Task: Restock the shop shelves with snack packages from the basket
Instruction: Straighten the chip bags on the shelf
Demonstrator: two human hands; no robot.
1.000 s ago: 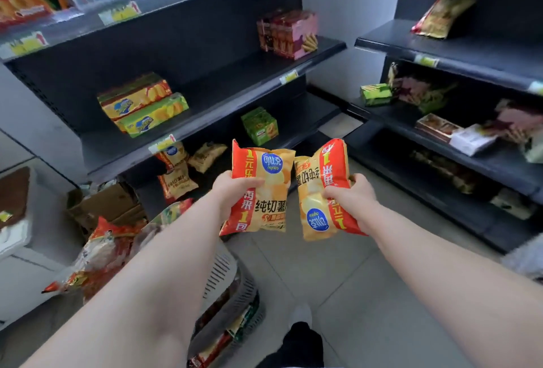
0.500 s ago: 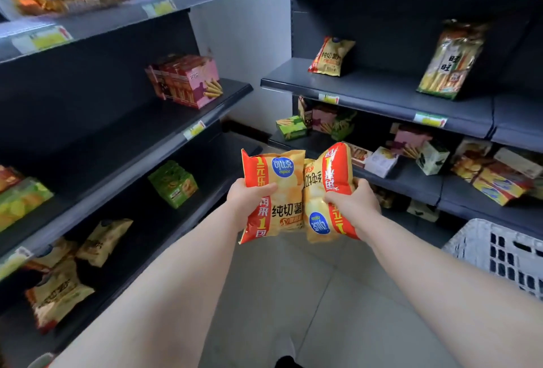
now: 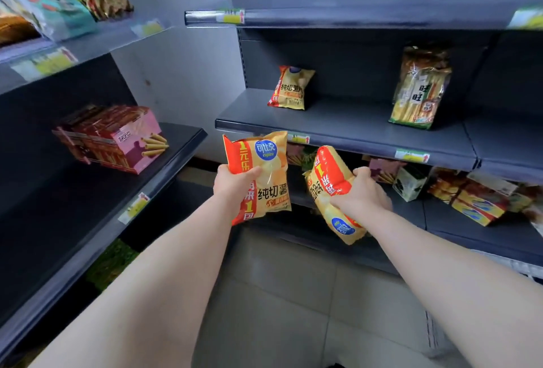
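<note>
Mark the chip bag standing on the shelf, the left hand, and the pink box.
Shelved chip bag (image 3: 291, 90): head view, middle of its front.
Left hand (image 3: 230, 185): head view, back of the hand.
Pink box (image 3: 132, 149): head view, its pink front face.

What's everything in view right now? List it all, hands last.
Left chip bag: 1, yellow and orange-red, upright, centre view.
Right chip bag: 1, same colours, tilted, logo downward.
Shelved chip bag: 1, yellow, standing on middle shelf.
Cracker bag: 1, yellow-green, same shelf, further right.
Pink boxes: count unclear, pink-red, left shelving.
Teal bag: 1, teal, top left of view.
Green-white carton: 1, under middle shelf.
Left hand: 1, grips left chip bag.
Right hand: 1, grips right chip bag.
</note>
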